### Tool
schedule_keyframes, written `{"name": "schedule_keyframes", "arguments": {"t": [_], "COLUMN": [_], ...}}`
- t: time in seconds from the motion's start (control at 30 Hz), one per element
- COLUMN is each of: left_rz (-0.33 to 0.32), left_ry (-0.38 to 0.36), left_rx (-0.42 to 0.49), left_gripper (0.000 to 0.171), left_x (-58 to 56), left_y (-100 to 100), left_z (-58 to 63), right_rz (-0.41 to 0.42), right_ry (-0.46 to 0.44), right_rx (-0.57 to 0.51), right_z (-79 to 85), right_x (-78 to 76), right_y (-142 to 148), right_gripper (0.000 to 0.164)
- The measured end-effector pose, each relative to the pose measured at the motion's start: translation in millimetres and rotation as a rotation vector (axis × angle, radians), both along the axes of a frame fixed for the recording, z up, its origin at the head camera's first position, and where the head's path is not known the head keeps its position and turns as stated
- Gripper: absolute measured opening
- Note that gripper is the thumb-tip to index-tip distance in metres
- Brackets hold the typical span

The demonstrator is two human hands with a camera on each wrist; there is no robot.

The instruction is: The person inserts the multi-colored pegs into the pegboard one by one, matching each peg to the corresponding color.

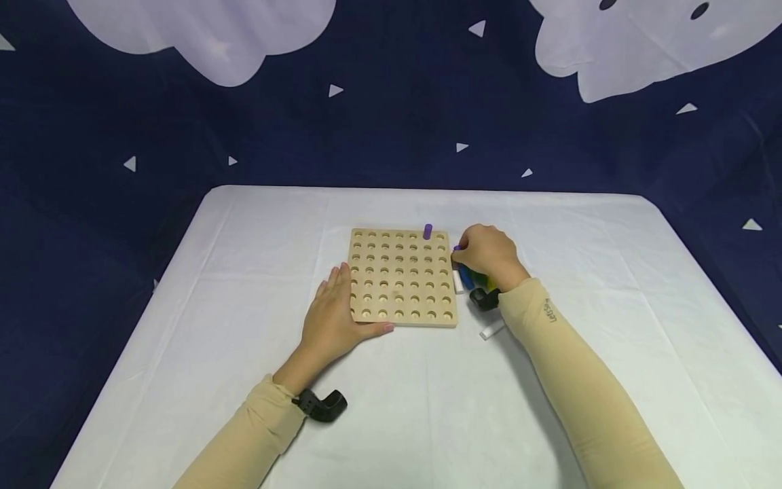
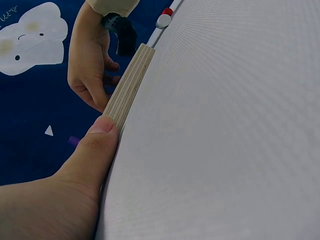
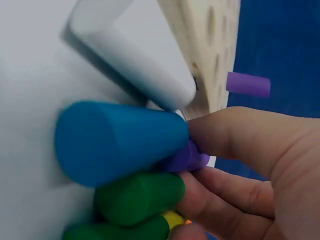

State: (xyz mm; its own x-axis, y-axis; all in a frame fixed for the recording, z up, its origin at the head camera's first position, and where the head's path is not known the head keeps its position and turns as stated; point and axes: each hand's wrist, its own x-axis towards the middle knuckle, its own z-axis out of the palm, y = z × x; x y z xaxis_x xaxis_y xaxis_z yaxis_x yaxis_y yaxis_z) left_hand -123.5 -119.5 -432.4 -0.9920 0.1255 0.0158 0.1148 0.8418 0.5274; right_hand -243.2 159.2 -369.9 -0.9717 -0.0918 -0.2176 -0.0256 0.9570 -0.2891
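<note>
A square wooden pegboard (image 1: 421,324) with rows of round holes lies on the table. One purple peg (image 1: 427,231) stands upright in its far row, near the right corner. My left hand (image 1: 330,324) rests against the board's near left corner, fingers extended along the left side and thumb (image 2: 102,127) along the front edge. Just off the board's right side, my right hand (image 1: 489,252) pinches another purple peg (image 3: 186,157) between thumb and fingers. Beside those fingertips lie a blue peg (image 3: 115,142), a green peg (image 3: 140,198) and a white peg (image 3: 135,47). Part of the pile is hidden beneath the hand.
Another white peg (image 1: 492,329) lies nearer to me, partly under the right sleeve. A bit of a yellow peg (image 3: 173,220) shows below the green ones. The white table (image 1: 275,231) ends at a dark blue backdrop (image 1: 391,122) with clouds and triangles.
</note>
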Motion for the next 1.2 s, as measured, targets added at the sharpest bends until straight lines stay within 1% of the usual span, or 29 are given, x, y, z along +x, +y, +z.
{"name": "schedule_keyframes", "arguments": {"t": [0.1,0.23,0.3,0.4,0.47,0.63,0.83,0.93,1.07,1.2], "left_rz": [0.000,0.001,0.002,0.005,0.005,0.002,-0.002,-0.005,-0.003,0.001], "left_ry": [0.000,0.001,-0.001,-0.005,-0.006,-0.009,-0.005,-0.002,-0.003,-0.003], "left_rx": [0.002,0.001,-0.001,-0.003,-0.002,-0.001,0.004,0.001,0.000,0.002], "left_gripper": [0.141,0.141,0.141,0.142,0.141,0.141,0.141,0.141,0.141,0.141], "left_x": [-0.3,-0.4,-0.4,-0.3,-0.4,0.0,0.5,0.4,0.0,-0.1], "left_y": [0,0,-1,-1,-1,0,0,0,0,-1], "left_z": [-0.5,-0.8,-0.6,-0.4,-0.4,0.1,0.0,-0.4,-0.4,-0.2], "right_rz": [-0.043,-0.109,-0.138,-0.158,-0.145,-0.064,0.025,0.052,0.064,0.077], "right_ry": [-0.004,0.035,0.060,0.107,0.127,0.166,0.173,0.157,0.133,0.134], "right_rx": [-0.072,-0.159,-0.178,-0.199,-0.213,-0.282,-0.318,-0.316,-0.289,-0.261], "right_z": [2.1,6.8,8.2,8.3,7.2,2.7,-2.4,-3.9,-4.5,-5.9], "right_x": [-0.7,-1.9,-2.9,-4.8,-6.5,-10.6,-15.5,-17.1,-17.7,-18.3], "right_y": [7,16,18,18,16,7,-5,-9,-13,-16], "right_gripper": [0.036,0.034,0.033,0.030,0.027,0.022,0.022,0.022,0.023,0.022]}}
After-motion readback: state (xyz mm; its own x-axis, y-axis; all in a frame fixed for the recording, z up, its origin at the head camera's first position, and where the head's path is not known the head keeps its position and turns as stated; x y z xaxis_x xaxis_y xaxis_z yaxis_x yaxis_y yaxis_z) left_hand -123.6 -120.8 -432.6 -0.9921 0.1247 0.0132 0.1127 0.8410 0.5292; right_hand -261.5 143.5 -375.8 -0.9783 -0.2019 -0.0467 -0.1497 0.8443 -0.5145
